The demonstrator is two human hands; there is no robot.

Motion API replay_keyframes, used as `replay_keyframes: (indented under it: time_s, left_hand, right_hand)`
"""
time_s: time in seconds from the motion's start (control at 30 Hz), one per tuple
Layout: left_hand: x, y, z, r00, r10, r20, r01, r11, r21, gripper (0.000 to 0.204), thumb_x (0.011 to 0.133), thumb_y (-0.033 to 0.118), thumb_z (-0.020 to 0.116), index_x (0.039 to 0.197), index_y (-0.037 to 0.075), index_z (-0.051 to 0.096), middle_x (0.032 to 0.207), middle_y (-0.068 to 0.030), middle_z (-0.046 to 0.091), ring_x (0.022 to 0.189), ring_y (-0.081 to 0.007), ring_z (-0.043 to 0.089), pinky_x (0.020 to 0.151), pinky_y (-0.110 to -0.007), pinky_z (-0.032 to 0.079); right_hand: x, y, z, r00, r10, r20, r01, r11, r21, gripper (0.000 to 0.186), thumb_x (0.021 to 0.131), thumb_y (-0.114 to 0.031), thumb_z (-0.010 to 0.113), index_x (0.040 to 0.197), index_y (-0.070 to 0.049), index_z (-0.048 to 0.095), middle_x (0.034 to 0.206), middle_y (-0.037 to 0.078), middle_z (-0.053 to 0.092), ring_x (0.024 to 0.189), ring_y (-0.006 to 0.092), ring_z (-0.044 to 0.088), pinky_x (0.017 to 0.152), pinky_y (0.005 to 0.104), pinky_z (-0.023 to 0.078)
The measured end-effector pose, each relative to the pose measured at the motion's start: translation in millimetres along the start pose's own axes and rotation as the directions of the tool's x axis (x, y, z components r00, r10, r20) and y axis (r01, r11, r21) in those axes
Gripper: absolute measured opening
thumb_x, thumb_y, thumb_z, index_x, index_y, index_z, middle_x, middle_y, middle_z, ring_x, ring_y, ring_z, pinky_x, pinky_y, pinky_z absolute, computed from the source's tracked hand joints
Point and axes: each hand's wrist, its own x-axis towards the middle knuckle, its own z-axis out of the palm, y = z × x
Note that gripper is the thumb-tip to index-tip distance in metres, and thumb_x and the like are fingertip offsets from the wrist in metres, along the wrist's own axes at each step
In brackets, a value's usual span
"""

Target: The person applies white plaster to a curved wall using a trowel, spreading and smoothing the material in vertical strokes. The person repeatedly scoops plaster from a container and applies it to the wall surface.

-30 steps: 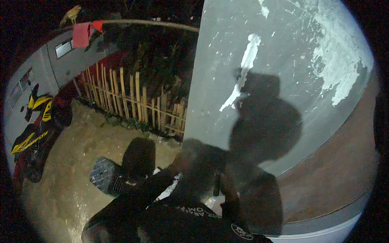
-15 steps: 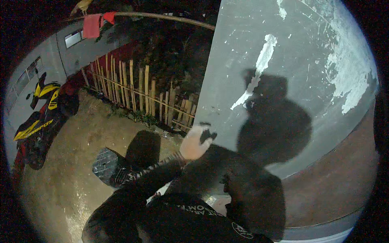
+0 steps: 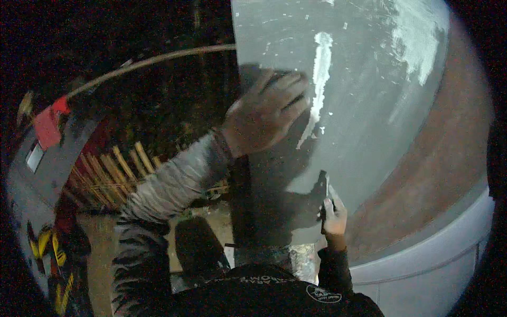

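A grey wall (image 3: pixel 364 116) with a long white patch (image 3: pixel 321 68) fills the middle and right. My left hand (image 3: pixel 269 108) is raised against the wall's left edge, beside the patch, its bent fingers apart and resting on the surface. Nothing shows between those fingers, though they lie in shadow. Lower and to the right, my right hand (image 3: pixel 336 217) is closed around what looks like a putty knife (image 3: pixel 327 185), its thin edge upright and close to the wall. Most of this tool is hidden by the fingers and a dark shadow.
A brown band (image 3: pixel 422 169) and a pale ledge (image 3: pixel 422 269) curve along the right. A crumpled, shiny bag-like thing (image 3: pixel 303 261) is below the wall. On the left are a bamboo fence (image 3: pixel 105 177), a pole (image 3: pixel 153 59) with red cloth (image 3: pixel 48 127), and a yellow-black motorcycle (image 3: pixel 57 251).
My left hand has gone up to the wall beside the white patch. My right hand and its tool have come up into plain sight. The whole view has turned, shifting the fence and motorcycle.
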Motion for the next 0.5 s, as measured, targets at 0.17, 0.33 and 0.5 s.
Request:
replay_keyframes:
  time_s: [0.17, 0.33, 0.5]
  left_hand:
    - [29.2, -56.5, -12.7, 0.986, 0.164, 0.008, -0.164, 0.986, 0.007, 0.032, 0.085, 0.019, 0.066, 0.115, 0.012, 0.071, 0.145, -0.0104, 0.059, 0.14, -0.0264, 0.052, 0.123, -0.057, 0.03]
    - [34.3, -70.4, -7.7, 0.963, 0.27, 0.011, -0.27, 0.963, -0.013, 0.027, 0.083, 0.02, 0.067, 0.11, 0.013, 0.073, 0.146, -0.0101, 0.058, 0.141, -0.0258, 0.051, 0.122, -0.056, 0.032]
    - [35.2, -69.3, -8.3, 0.951, 0.294, 0.099, -0.298, 0.954, 0.031, 0.04, 0.083, 0.026, 0.07, 0.121, 0.015, 0.069, 0.149, -0.006, 0.055, 0.143, -0.0245, 0.049, 0.12, -0.058, 0.031]
  right_hand:
    - [-8.0, -55.3, 38.8, 0.989, -0.005, -0.145, -0.014, 0.992, -0.129, 0.044, 0.104, -0.008, 0.056, 0.148, -0.004, 0.055, 0.087, -0.001, 0.059, 0.066, 0.0039, 0.05, 0.058, 0.0216, 0.042]
    - [14.4, -94.2, 52.6, 0.92, -0.345, -0.187, 0.265, 0.897, -0.353, 0.045, 0.102, -0.009, 0.058, 0.147, -0.003, 0.056, 0.091, 0.001, 0.064, 0.068, 0.0074, 0.052, 0.06, 0.0251, 0.044]
    - [36.5, -112.3, 65.2, 0.848, -0.489, -0.205, 0.3, 0.762, -0.574, 0.043, 0.096, -0.009, 0.066, 0.139, -0.003, 0.063, 0.082, 0.015, 0.057, 0.069, 0.0256, 0.054, 0.067, 0.0357, 0.045]
